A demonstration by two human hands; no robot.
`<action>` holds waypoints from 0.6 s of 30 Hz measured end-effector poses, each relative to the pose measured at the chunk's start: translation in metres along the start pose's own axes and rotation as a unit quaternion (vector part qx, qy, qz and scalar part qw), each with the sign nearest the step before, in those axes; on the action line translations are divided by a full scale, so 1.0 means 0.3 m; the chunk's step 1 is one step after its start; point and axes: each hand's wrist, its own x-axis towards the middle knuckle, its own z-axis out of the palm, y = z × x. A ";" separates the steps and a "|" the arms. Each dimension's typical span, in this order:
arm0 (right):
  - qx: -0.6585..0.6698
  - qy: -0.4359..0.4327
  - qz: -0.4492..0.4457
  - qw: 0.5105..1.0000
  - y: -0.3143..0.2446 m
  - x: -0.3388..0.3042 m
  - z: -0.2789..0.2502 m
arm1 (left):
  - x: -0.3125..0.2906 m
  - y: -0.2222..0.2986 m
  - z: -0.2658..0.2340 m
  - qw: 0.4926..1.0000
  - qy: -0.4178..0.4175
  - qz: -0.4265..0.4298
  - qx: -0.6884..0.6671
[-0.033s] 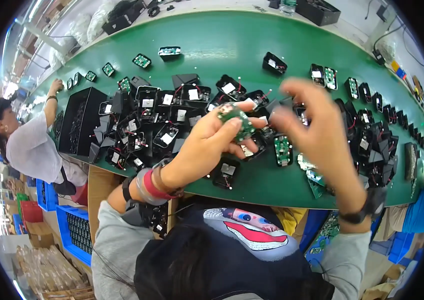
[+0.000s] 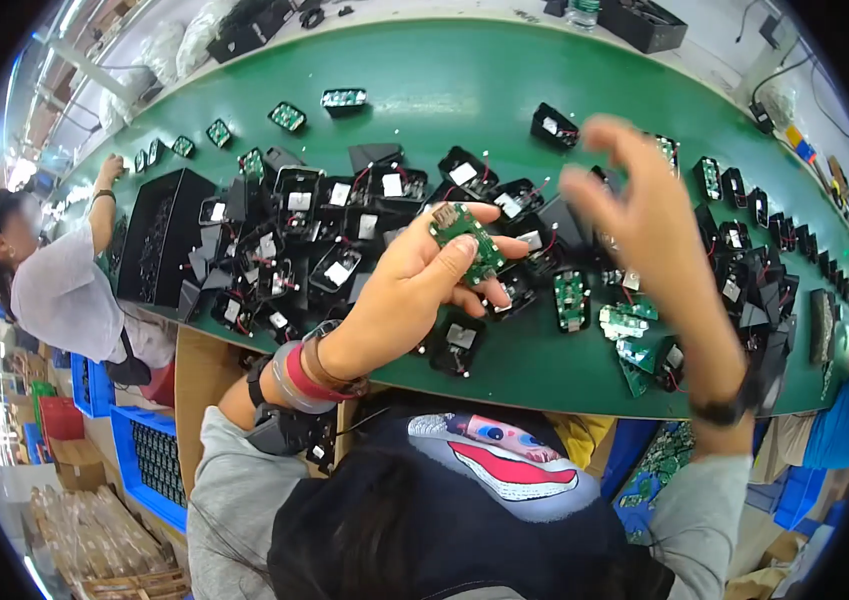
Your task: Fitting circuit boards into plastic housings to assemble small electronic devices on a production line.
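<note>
Head view: green circuit board (image 2: 466,238) between left hand (image 2: 414,285) fingertips.

Grey long sleeves on both arms, pushed back off the wrists. Left hand (image 2: 414,290) bare; that wrist is stacked with bands: a red one, a pale translucent one, a thin brown one, then a black strap with a boxy black module hanging under the forearm. Right hand (image 2: 644,210) bare, with a black watch-type strap at the wrist. Dark top with a cartoon print: eyes, red mouth. Dark hair at bottom edge.
</note>
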 end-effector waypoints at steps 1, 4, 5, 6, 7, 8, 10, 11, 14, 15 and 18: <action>-0.113 0.037 -0.007 0.993 0.124 0.066 0.037 | -0.017 -0.001 0.006 1.000 -0.003 0.011 0.020; -0.184 -0.157 0.131 0.961 0.409 0.235 0.153 | -0.010 -0.026 0.008 0.997 -0.004 0.067 0.029; -0.183 -0.196 0.142 0.953 0.486 0.262 0.209 | -0.010 -0.035 0.005 0.997 0.010 0.080 0.011; -0.154 -0.219 0.161 0.950 0.516 0.289 0.251 | -0.011 -0.038 -0.004 0.995 0.020 0.094 -0.009; -0.134 -0.188 0.154 0.961 0.516 0.293 0.281 | -0.024 -0.035 -0.019 0.994 0.033 0.103 -0.013; -0.113 -0.156 0.150 0.970 0.522 0.294 0.299 | -0.034 -0.031 -0.033 0.993 0.044 0.110 -0.016; -0.104 -0.170 0.142 0.970 0.484 0.303 0.261 | -0.038 -0.022 -0.080 0.994 0.052 0.094 0.006; -0.081 -0.176 0.167 0.967 0.482 0.299 0.240 | -0.040 -0.037 -0.095 0.992 0.072 0.107 0.003; -0.028 -0.113 0.084 0.990 0.320 0.227 0.140 | -0.040 -0.024 -0.159 0.992 0.083 0.087 0.045; 0.000 -0.124 0.088 0.988 0.216 0.192 0.100 | -0.031 -0.012 -0.169 0.992 0.077 0.095 0.027; 0.110 -0.217 0.123 0.962 -0.006 0.081 0.007 | 0.048 0.001 -0.123 0.967 0.062 0.234 0.081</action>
